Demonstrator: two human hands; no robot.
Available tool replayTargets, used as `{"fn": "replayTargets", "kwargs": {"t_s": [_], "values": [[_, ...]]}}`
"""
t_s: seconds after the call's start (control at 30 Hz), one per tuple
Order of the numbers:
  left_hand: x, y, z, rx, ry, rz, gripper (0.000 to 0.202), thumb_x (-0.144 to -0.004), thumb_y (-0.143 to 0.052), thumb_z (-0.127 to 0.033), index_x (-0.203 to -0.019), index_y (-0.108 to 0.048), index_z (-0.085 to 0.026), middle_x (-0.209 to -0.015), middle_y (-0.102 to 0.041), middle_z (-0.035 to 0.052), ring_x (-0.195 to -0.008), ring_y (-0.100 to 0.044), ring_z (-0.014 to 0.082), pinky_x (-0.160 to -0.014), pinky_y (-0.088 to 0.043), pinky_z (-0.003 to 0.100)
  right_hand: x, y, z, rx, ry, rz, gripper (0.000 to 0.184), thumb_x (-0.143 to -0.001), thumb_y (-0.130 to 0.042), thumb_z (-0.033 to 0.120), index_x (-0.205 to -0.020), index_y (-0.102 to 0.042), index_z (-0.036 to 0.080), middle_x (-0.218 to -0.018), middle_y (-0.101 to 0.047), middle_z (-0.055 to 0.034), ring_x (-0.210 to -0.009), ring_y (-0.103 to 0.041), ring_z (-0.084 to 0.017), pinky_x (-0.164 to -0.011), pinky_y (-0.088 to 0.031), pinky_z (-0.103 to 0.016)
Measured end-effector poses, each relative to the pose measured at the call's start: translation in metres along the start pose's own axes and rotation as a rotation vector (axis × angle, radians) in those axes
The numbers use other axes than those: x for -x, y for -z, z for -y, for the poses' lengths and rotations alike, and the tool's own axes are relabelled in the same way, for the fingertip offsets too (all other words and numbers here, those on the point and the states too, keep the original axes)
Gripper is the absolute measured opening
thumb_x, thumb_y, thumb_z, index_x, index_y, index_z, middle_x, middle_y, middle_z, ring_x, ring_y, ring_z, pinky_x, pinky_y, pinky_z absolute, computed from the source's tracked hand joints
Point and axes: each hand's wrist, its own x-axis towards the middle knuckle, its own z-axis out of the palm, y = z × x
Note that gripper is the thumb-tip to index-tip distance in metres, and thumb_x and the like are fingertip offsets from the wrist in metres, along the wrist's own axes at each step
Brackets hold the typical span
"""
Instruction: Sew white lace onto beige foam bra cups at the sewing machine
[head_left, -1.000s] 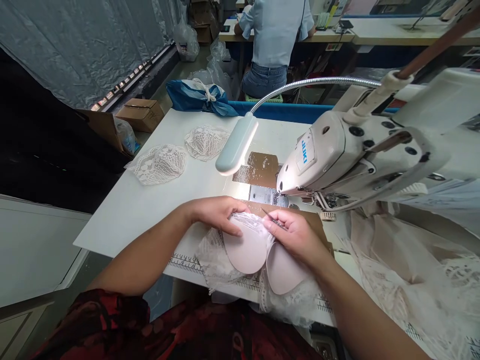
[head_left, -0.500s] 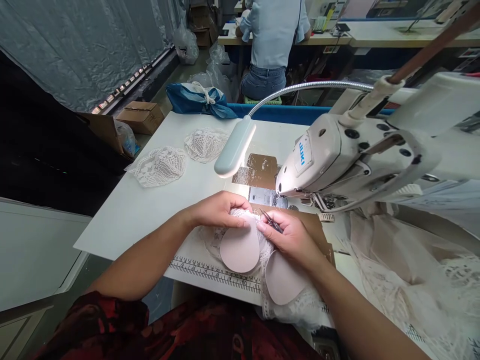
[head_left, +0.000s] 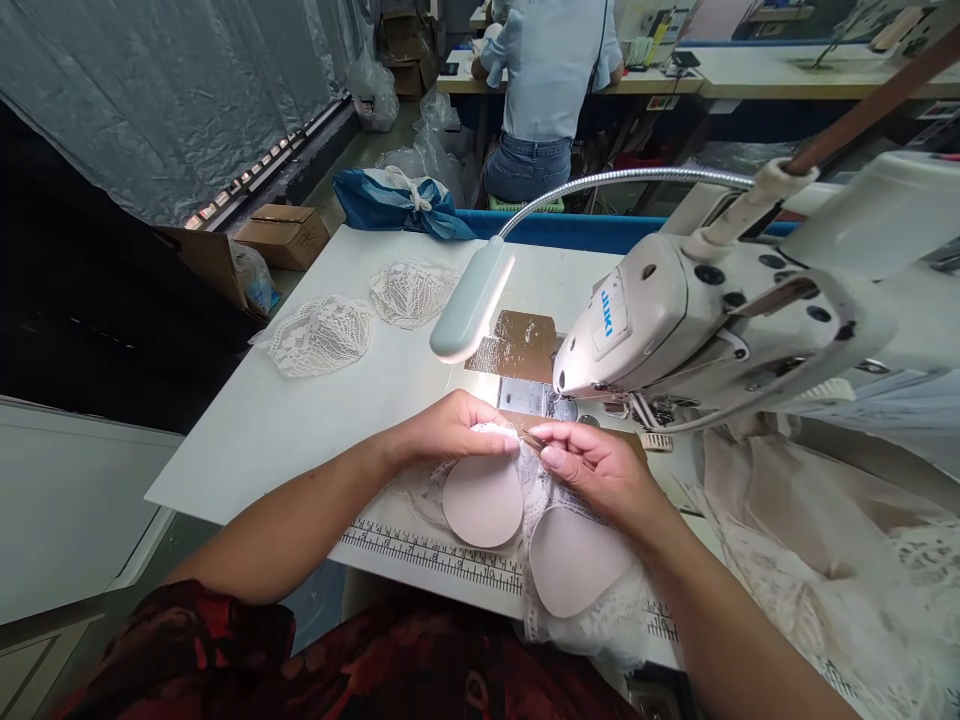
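While the left hand [head_left: 448, 432] pinches the lace top edge of the bra [head_left: 537, 492], fingers closed on it, the right hand [head_left: 600, 470] grips a thin metal tool [head_left: 532, 440] whose tip meets that same edge. The bra lies on the worktop [head_left: 300, 420] at its near edge, over a printed ruler [head_left: 427, 556], its two smooth cups [head_left: 482, 500] facing up, just before the sewing machine [head_left: 675, 320]. A lamp [head_left: 472, 298] shines above the hands. Two lace pieces [head_left: 319, 333] lie well apart at far left. Behind, a person [head_left: 551, 80] sits at another table.
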Motion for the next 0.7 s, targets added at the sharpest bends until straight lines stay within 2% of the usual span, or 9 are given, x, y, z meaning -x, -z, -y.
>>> {"fn": "replayTargets", "kwargs": {"t_s": [0.1,0.2,0.3,0.4,0.47,0.53,0.63,0.7], "values": [[-0.001,-0.001,0.000,-0.008,-0.004,0.014,0.027,-0.078,-0.068,-0.036,-0.085,-0.072,-0.010,-0.077,-0.065,0.0040,-0.073,-0.056,0.0140,-0.066,-0.042,0.024,0.000,-0.003,0.005,0.030,-0.026,0.000,0.030,-0.083,-0.061,0.044,-0.099,-0.065,0.020,-0.077,-0.064,-0.0024,-0.070,-0.059,-0.016,-0.066,-0.049,-0.031],[-0.002,-0.002,0.000,-0.009,-0.009,0.038,0.025,-0.078,-0.069,-0.034,-0.083,-0.072,-0.010,-0.075,-0.063,0.0029,-0.071,-0.054,0.0127,-0.065,-0.041,0.023,0.001,-0.008,0.008,0.092,0.001,0.008,0.027,-0.085,-0.059,0.043,-0.099,-0.065,0.021,-0.083,-0.066,-0.0030,-0.076,-0.061,-0.017,-0.070,-0.049,-0.031],[-0.003,-0.002,-0.002,-0.010,-0.005,0.067,0.026,-0.078,-0.069,-0.034,-0.069,-0.066,-0.009,-0.060,-0.050,-0.0023,-0.059,-0.043,0.0077,-0.054,-0.031,0.020,0.001,-0.011,0.012,0.156,0.031,-0.005,0.024,-0.087,-0.057,0.042,-0.097,-0.065,0.022,-0.094,-0.068,-0.0044,-0.087,-0.062,-0.020,-0.077,-0.048,-0.033],[-0.002,-0.003,-0.005,-0.019,0.013,0.086,0.035,-0.077,-0.070,-0.038,-0.059,-0.059,-0.010,-0.055,-0.040,-0.0048,-0.054,-0.035,0.0057,-0.049,-0.024,0.020,0.002,-0.013,0.015,0.191,0.042,-0.024,0.021,-0.088,-0.055,0.040,-0.089,-0.066,0.022,-0.090,-0.068,-0.0037,-0.085,-0.062,-0.019,-0.075,-0.047,-0.033],[-0.001,-0.004,-0.005,-0.030,0.014,0.082,0.033,-0.076,-0.071,-0.039,-0.062,-0.063,-0.010,-0.056,-0.045,-0.0038,-0.055,-0.038,0.0064,-0.049,-0.027,0.020,0.002,-0.013,0.015,0.203,0.037,-0.030,0.021,-0.088,-0.055,0.040,-0.083,-0.065,0.022,-0.086,-0.067,-0.0034,-0.081,-0.061,-0.019,-0.073,-0.047,-0.032],[-0.002,-0.005,-0.003,-0.032,0.001,0.068,0.028,-0.076,-0.071,-0.038,-0.071,-0.069,-0.011,-0.065,-0.057,-0.0007,-0.062,-0.048,0.0091,-0.055,-0.036,0.020,0.002,-0.014,0.012,0.150,0.011,-0.045,0.022,-0.088,-0.055,0.040,-0.082,-0.064,0.021,-0.083,-0.066,-0.0035,-0.079,-0.061,-0.018,-0.071,-0.047,-0.032],[-0.004,-0.006,-0.001,-0.022,-0.034,0.039,0.026,-0.077,-0.071,-0.036,-0.086,-0.074,-0.012,-0.087,-0.069,0.0058,-0.081,-0.060,0.0160,-0.072,-0.047,0.025,0.000,-0.016,0.007,-0.081,-0.040,-0.048,0.026,-0.083,-0.061,0.042,-0.099,-0.060,0.021,-0.090,-0.067,-0.0041,-0.082,-0.063,-0.019,-0.072,-0.050,-0.032],[-0.004,-0.004,-0.002,-0.031,-0.024,0.037,0.027,-0.079,-0.068,-0.038,-0.087,-0.073,-0.012,-0.091,-0.069,0.0072,-0.085,-0.061,0.0172,-0.075,-0.048,0.026,-0.001,-0.017,0.005,-0.150,-0.064,-0.005,0.036,-0.079,-0.066,0.040,-0.108,-0.058,0.021,-0.096,-0.067,-0.0048,-0.088,-0.063,-0.019,-0.077,-0.051,-0.033]]}}
